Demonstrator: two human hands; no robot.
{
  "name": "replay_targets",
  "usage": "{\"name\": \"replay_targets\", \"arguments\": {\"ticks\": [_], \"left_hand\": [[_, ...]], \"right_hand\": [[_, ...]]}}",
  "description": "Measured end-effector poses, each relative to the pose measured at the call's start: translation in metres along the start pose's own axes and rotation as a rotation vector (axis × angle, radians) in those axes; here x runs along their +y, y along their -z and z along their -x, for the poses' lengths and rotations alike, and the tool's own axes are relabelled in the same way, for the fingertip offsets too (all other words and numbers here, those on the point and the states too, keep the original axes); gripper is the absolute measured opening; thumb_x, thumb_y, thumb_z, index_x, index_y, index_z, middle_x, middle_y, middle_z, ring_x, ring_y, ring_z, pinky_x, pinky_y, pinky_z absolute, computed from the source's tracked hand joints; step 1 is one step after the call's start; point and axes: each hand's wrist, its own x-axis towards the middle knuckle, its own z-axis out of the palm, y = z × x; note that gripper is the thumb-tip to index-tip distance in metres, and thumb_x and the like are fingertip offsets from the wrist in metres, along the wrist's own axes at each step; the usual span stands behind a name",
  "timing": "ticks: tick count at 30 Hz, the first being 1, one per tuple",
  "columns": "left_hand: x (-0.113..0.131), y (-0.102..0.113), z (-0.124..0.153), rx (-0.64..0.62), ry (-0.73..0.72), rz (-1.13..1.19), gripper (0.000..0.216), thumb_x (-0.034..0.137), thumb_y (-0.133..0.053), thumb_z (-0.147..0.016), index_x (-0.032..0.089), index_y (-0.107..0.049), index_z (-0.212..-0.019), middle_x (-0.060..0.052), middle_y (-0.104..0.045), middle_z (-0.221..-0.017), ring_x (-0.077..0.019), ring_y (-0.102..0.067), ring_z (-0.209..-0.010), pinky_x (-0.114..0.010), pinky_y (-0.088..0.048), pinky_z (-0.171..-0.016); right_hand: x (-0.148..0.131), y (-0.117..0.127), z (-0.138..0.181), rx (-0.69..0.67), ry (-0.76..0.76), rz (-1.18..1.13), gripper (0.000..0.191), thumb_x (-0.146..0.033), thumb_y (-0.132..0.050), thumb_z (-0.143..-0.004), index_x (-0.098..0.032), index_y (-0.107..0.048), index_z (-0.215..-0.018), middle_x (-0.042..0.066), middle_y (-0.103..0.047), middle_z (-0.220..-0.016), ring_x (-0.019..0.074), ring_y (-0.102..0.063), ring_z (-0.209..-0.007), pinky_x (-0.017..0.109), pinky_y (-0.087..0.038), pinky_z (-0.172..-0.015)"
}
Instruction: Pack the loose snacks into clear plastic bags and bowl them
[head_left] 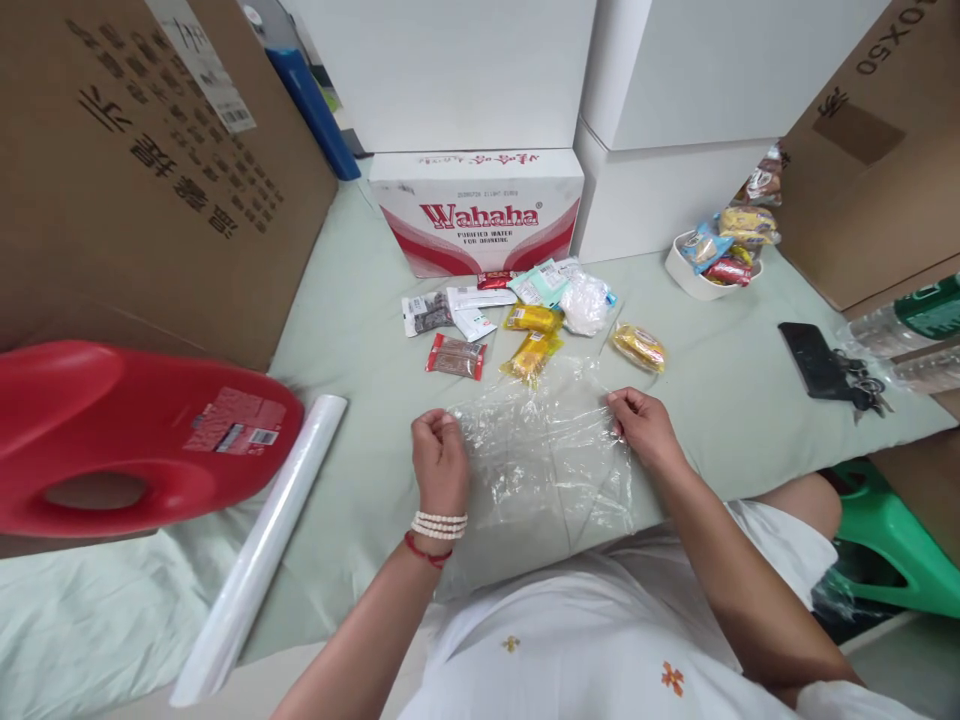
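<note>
A clear plastic bag [551, 460] is stretched flat between my two hands, low over the green cloth. My left hand [441, 460] pinches its left edge, fingers curled in. On the other side my right hand [643, 422] grips the bag's upper right edge between thumb and fingers. Just beyond the bag lie two yellow-wrapped snacks [531, 352] and a red-ended brown packet [456, 357]. A yellow packaged snack [639, 348] rests beyond my right hand. Behind these are a dark packet [427, 314], white sachets [480, 298], a pale green packet [541, 284] and a white crumpled bundle [587, 303].
A Wahaha carton [480, 215] and white boxes [675, 190] stand at the back. To the left are a red jug [142, 430] and a plastic roll [259, 550]. At right sit a white snack bowl [701, 283], a phone [808, 358], keys [866, 390] and bottles [900, 325].
</note>
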Motion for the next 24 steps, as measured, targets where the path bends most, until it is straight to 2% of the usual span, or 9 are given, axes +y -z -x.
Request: {"name": "replay_targets", "arguments": {"ticks": [3,5,7,9,13,16,18,21,24], "left_hand": [[0.001,0.004,0.007,0.157,-0.477,-0.264,0.032,0.033,-0.059,-0.092,0.017,-0.06,-0.12,-0.017,-0.063,-0.122,-0.0304,-0.059,-0.121,-0.052,-0.046,-0.105],[0.003,0.005,0.011,-0.054,-0.79,-0.424,0.032,0.027,-0.057,-0.094,0.021,-0.064,-0.125,-0.016,-0.066,-0.129,-0.0322,-0.053,-0.136,-0.059,-0.03,-0.119],[0.003,0.004,0.014,-0.352,-0.919,-0.587,0.038,0.026,-0.053,-0.098,0.027,-0.063,-0.135,-0.013,-0.064,-0.142,-0.0318,-0.048,-0.144,-0.062,-0.017,-0.125],[-0.002,0.004,0.015,-0.527,-0.86,-0.725,0.047,0.031,-0.048,-0.102,0.026,-0.055,-0.148,-0.014,-0.054,-0.156,-0.0332,-0.044,-0.149,-0.068,-0.01,-0.125],[-0.016,0.009,0.024,-0.594,-0.728,-0.821,0.056,0.038,-0.042,-0.104,0.022,-0.044,-0.157,-0.018,-0.038,-0.166,-0.0354,-0.038,-0.153,-0.073,-0.011,-0.122],[-0.02,0.017,0.036,-0.568,-0.703,-0.771,0.057,0.037,-0.037,-0.106,0.021,-0.038,-0.161,-0.019,-0.041,-0.164,-0.0329,-0.041,-0.152,-0.068,-0.016,-0.124],[-0.018,0.021,0.041,-0.526,-0.686,-0.732,0.055,0.035,-0.035,-0.107,0.022,-0.039,-0.16,-0.018,-0.044,-0.163,-0.0319,-0.046,-0.148,-0.066,-0.019,-0.124],[-0.015,0.023,0.043,-0.465,-0.688,-0.747,0.052,0.033,-0.038,-0.106,0.024,-0.047,-0.156,-0.017,-0.046,-0.162,-0.035,-0.042,-0.151,-0.071,-0.015,-0.122],[-0.016,0.022,0.04,-0.467,-0.697,-0.807,0.051,0.033,-0.043,-0.104,0.026,-0.05,-0.154,-0.015,-0.045,-0.162,-0.0382,-0.036,-0.154,-0.078,-0.006,-0.12]], "right_hand": [[0.0,0.002,-0.003,0.014,0.039,0.087,0.038,-0.057,-0.061,-0.087,-0.02,-0.067,-0.085,-0.005,-0.051,-0.049,0.0132,-0.043,-0.048,0.026,-0.034,-0.051],[0.0,0.006,-0.004,0.016,0.067,0.14,0.039,-0.058,-0.061,-0.087,-0.019,-0.067,-0.084,-0.005,-0.049,-0.05,0.0133,-0.042,-0.05,0.026,-0.034,-0.052],[0.001,0.016,-0.007,0.017,0.083,0.196,0.042,-0.06,-0.06,-0.086,-0.019,-0.068,-0.083,-0.004,-0.049,-0.054,0.0131,-0.042,-0.052,0.026,-0.034,-0.053],[0.002,0.033,-0.011,-0.005,0.076,0.269,0.044,-0.062,-0.06,-0.086,-0.018,-0.068,-0.084,-0.003,-0.051,-0.058,0.0131,-0.042,-0.054,0.026,-0.034,-0.054],[-0.011,0.074,-0.027,-0.144,0.039,0.543,0.05,-0.066,-0.056,-0.088,-0.019,-0.066,-0.078,-0.002,-0.054,-0.06,0.0149,-0.046,-0.057,0.027,-0.035,-0.056],[-0.048,0.08,-0.043,0.002,0.216,0.802,0.046,-0.058,-0.051,-0.095,-0.019,-0.069,-0.08,0.003,-0.064,-0.069,0.0193,-0.056,-0.066,0.03,-0.037,-0.061],[-0.081,0.062,-0.054,0.027,0.477,0.909,0.033,-0.041,-0.049,-0.098,-0.019,-0.075,-0.097,0.007,-0.073,-0.092,0.023,-0.064,-0.083,0.031,-0.041,-0.069],[-0.124,0.007,-0.069,-0.217,0.799,1.084,0.04,-0.017,-0.046,-0.096,-0.025,-0.072,-0.126,0.008,-0.069,-0.13,0.0253,-0.066,-0.103,0.032,-0.042,-0.074],[-0.146,-0.051,-0.081,-0.501,0.878,1.275,0.061,-0.007,-0.048,-0.094,-0.031,-0.055,-0.149,0.006,-0.057,-0.152,0.025,-0.066,-0.109,0.032,-0.042,-0.077]]}}
